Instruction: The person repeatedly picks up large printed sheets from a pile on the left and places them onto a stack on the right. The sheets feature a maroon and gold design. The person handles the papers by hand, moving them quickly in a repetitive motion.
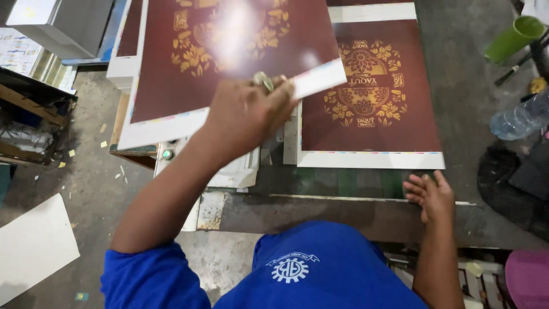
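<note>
Sheet [229,57] pinched at its edge by left hand [246,114]; right hand [432,194] spread flat on table [320,212]; concrete floor.

Left hand [246,114] raised (right hand [432,194] flat)

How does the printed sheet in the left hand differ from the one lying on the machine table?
The held sheet is lifted and tilted, gripped at its white edge by the left hand; the flat sheet lies untouched. Glare washes out the held sheet's gold design; the flat sheet's shows clearly. Both are maroon with gold floral print and white margins.
</note>
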